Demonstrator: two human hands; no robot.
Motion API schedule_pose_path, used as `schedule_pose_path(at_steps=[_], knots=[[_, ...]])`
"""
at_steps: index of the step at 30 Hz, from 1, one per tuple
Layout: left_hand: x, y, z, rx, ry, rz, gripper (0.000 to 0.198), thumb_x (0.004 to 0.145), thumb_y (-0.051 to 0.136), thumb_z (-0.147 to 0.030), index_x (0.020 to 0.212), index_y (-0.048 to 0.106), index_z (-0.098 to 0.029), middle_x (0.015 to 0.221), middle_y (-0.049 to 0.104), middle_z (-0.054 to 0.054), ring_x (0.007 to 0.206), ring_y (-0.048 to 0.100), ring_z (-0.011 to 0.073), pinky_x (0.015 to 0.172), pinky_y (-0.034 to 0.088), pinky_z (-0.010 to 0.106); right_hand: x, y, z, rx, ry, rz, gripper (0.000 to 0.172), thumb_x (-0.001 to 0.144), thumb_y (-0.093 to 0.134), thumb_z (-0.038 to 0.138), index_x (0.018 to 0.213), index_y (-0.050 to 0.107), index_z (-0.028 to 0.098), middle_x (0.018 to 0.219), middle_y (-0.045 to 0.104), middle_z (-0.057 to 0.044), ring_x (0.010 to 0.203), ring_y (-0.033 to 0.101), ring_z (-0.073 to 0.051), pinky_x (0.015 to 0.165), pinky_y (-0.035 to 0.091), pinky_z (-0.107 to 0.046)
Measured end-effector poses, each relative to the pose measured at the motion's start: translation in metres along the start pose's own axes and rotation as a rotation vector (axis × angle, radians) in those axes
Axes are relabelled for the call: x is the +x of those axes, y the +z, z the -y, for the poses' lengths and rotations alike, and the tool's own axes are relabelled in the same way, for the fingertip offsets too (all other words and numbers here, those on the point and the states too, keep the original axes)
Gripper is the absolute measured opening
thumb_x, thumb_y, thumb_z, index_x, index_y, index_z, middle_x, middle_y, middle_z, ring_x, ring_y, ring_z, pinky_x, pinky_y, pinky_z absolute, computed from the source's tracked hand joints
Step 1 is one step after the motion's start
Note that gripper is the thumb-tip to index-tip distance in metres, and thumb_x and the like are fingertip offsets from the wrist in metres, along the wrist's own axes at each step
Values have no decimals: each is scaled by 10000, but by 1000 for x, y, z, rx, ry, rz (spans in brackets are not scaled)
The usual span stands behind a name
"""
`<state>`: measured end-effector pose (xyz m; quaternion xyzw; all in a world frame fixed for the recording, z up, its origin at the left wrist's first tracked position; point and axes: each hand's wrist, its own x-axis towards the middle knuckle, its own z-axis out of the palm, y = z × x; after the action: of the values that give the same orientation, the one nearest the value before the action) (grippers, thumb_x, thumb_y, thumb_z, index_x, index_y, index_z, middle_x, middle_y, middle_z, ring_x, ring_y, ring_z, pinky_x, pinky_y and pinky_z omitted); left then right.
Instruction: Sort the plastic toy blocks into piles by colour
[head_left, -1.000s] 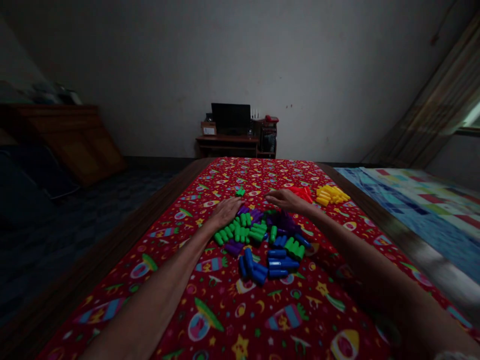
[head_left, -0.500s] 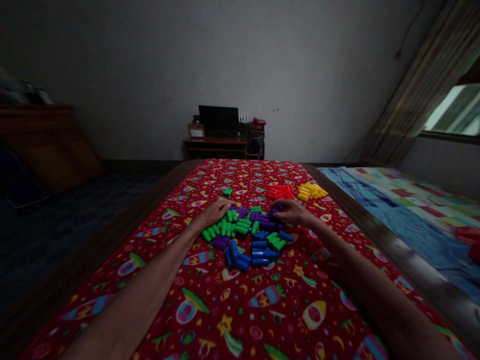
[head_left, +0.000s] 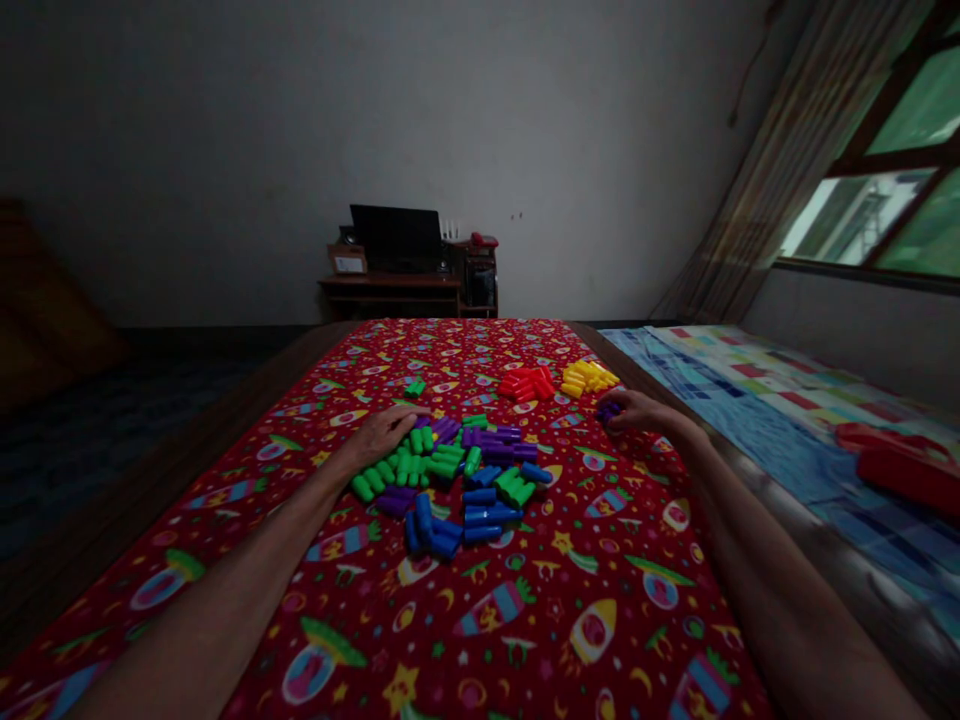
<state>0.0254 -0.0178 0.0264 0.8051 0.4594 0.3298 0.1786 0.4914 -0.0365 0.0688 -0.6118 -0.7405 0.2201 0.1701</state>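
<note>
My right hand (head_left: 641,412) pinches a small purple plastic piece (head_left: 609,410) above the right part of the red patterned cloth (head_left: 592,600), near the yellow pieces. My left hand (head_left: 384,432) rests at the left edge of a mixed pile, its fingers stretched out and partly hidden, close to green pieces (head_left: 405,465) and touching or nearly touching purple ones (head_left: 445,430). More purple pieces (head_left: 510,450) lie in the middle of the pile. Blue pieces (head_left: 491,515) make up its near side, with a few green ones among them.
Red pieces (head_left: 527,383) and yellow pieces (head_left: 590,377) form separate heaps farther back. A lone green piece (head_left: 415,388) lies beyond my left hand. Beyond the table stands a desk with a monitor (head_left: 397,238). A bed (head_left: 720,390) with a red bag (head_left: 904,465) is at right.
My right hand has moved right, away from the pile, carrying the purple piece. The left hand stays beside the pile. The whole view has turned to the right.
</note>
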Motion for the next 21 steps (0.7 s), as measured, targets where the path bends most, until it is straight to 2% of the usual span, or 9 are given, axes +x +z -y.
schedule_pose_path(at_steps=[3,5,8,10,13,15,18,20,21], knots=[[0,-1,0,36,-4,20,594,795,385,-655,953,738,-204,1094,721,106,1069,634,275,1003,452,386,1,0,1,-43,-13,37,330,661,619,105,977,708,133,947,714,-61,823,640,-168,744,500,-238],[0,-1,-1,61,-14,44,620,800,362,-665,978,734,-201,1115,716,102,1083,627,272,1012,446,387,1,-3,-1,-132,28,23,313,676,650,145,983,712,143,948,714,-58,836,644,-176,737,493,-235],[0,-3,-3,101,-35,75,659,807,331,-676,1012,726,-190,1174,692,100,1108,613,270,1017,442,388,-2,-11,-5,-305,129,-77,323,668,710,203,989,718,169,961,714,-58,869,649,-200,735,487,-244],[1,-3,-3,118,-40,81,678,806,318,-685,1020,724,-186,1192,683,101,1107,613,270,1013,446,388,-3,-14,1,-372,122,-147,327,687,710,207,1013,716,178,999,711,-72,914,647,-212,768,483,-256],[1,-2,-3,125,-30,82,692,808,302,-691,1017,725,-185,1180,688,105,1095,619,272,1005,453,392,-4,-9,30,-381,13,-230,293,771,639,188,1054,708,153,1039,703,-117,945,639,-220,818,469,-287],[1,-2,-4,123,-22,82,696,812,296,-689,1022,723,-182,1175,690,109,1093,621,272,1005,453,393,-5,6,61,-315,-109,-224,274,826,572,170,1064,704,139,1011,707,-125,889,643,-202,789,464,-285],[0,-3,-5,127,-28,81,701,814,297,-686,1033,719,-171,1164,692,122,1090,623,272,1003,453,393,-10,42,108,-152,-372,-41,247,863,558,196,1061,698,149,944,715,-87,777,634,-150,705,444,-238],[-1,-3,-6,129,-35,79,704,812,297,-687,1031,718,-167,1155,695,128,1086,625,274,1002,454,397,-15,65,130,-146,-505,98,228,873,574,246,1042,694,150,909,710,-75,731,617,-135,669,425,-227],[-1,-3,-6,128,-37,77,706,810,298,-690,1025,719,-166,1152,696,129,1085,626,276,1003,453,399,-17,75,136,-161,-543,126,228,877,575,256,1042,689,147,904,707,-77,731,611,-136,668,419,-229]])
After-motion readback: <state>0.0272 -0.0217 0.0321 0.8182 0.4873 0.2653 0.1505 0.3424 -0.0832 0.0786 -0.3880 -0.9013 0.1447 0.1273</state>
